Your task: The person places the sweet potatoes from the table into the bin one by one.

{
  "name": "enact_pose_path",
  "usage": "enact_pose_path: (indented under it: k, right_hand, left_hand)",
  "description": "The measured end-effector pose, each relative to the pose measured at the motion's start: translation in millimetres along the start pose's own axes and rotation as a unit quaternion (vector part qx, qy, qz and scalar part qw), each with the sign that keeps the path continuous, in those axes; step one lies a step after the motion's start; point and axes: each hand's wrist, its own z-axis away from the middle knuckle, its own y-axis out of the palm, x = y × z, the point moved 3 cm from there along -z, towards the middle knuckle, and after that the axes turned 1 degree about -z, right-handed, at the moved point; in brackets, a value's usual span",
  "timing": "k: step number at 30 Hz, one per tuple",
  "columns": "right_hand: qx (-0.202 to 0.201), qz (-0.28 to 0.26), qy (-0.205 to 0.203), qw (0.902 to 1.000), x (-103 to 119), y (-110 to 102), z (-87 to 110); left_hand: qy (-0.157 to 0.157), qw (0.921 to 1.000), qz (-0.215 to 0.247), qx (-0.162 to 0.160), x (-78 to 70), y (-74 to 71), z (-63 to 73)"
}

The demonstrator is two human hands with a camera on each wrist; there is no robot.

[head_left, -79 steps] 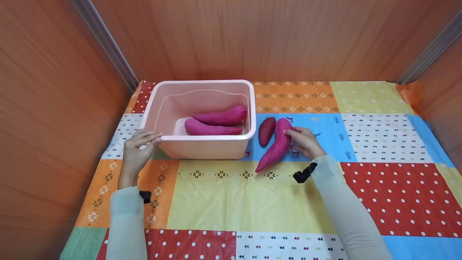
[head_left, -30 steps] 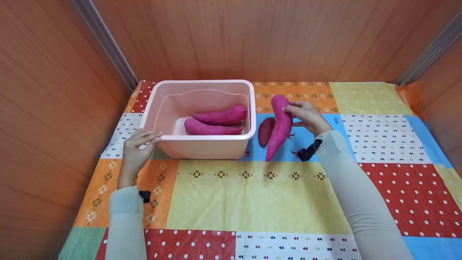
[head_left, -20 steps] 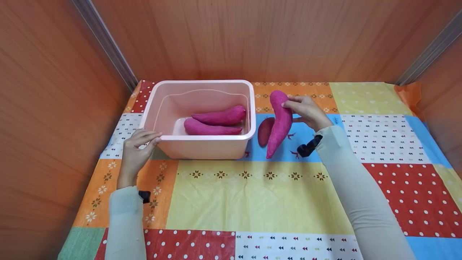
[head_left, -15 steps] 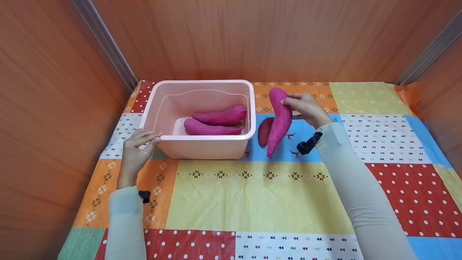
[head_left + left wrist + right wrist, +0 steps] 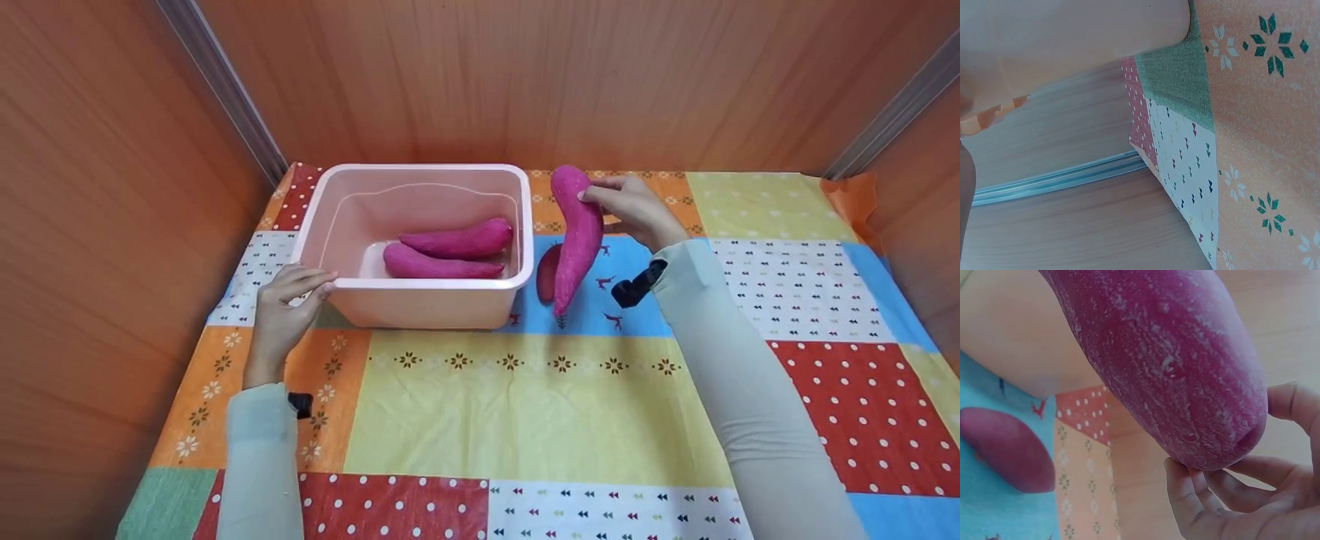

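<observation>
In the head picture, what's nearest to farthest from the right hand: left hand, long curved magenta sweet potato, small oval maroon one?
1. Magenta sweet potato, in the right hand.
2. Maroon sweet potato, on blue cloth.
3. Left hand, on the pink plastic tub.

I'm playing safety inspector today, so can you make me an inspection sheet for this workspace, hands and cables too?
Surface: patchwork cloth, slightly wrinkled.
Job's things: pink bin with two sweet potatoes inside; smaller, darker sweet potato on the cloth beside it; large sweet potato held above the cloth.
Clutter: nothing seen.
Hands: left hand holds the bin's near left corner; right hand grips the large sweet potato's thick end.
Cables: nothing seen.
Surroundings: wood-patterned panels at left, back and right.
</observation>
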Motion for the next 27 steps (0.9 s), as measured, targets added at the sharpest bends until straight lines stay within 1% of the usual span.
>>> enact_pose_path:
  k: [6,13,19,27]
  right_hand:
    - [-0.002,0.004,-0.016,0.9999,8,0,0.7]
    - [-0.002,-0.003,-0.027,0.9996,16,6,1.4]
    - [-0.003,-0.004,-0.030,0.9995,23,12,0.9]
    - [-0.004,-0.002,-0.034,0.9994,32,21,0.7]
  left_hand:
    - [-0.004,1.0000,0.006,0.005,-0.2,0.9,-0.5]
    - [0.015,0.9999,-0.001,-0.004,-1.7,1.6,-0.1]
    - [0.001,1.0000,0.000,-0.003,-1.2,1.0,1.2]
    - [0.007,1.0000,0.005,-0.004,-0.5,1.9,1.8]
